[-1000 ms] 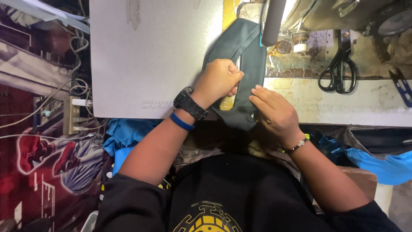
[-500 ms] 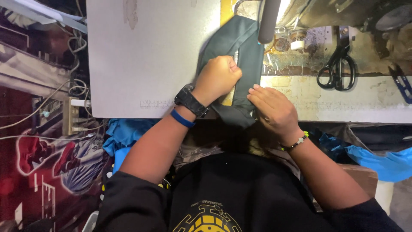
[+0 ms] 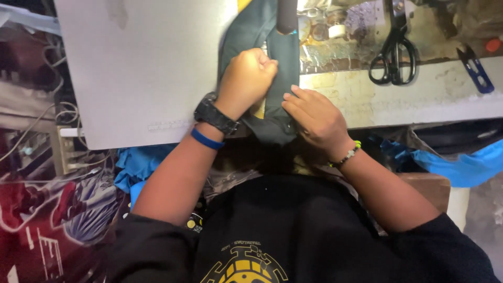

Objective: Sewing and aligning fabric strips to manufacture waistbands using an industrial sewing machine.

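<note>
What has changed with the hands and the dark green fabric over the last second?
The right hand slid up the dark green fabric from the table edge to lie beside the left hand, fingers flat on the cloth. The left hand stayed fisted on the fabric. The scissors and the blue clipper lie where they were.

Left hand [image 3: 246,78] fist slid up dark green fabric [image 3: 280,57]; right hand [image 3: 314,118] closer.

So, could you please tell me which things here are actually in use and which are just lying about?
In use: left hand and right hand on the dark green fabric, white work surface.
Lying about: black scissors, blue snips, blue cloth.
</note>
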